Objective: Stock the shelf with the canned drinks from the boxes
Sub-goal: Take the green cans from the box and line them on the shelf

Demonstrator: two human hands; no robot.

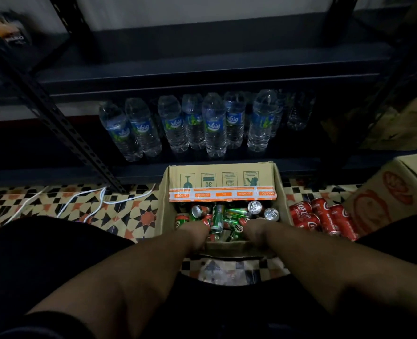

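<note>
Both hands reach over the near edge of the open box (220,182), left hand (195,232) and right hand (255,228) among loose cans (218,217); fingers hidden, grip unclear. Red cans (321,218) lie right; bottles (212,123) line the far shelf (202,79).

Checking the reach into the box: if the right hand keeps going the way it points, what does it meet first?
Probably the green cans piled just ahead of the right hand; depth is unclear.
</note>
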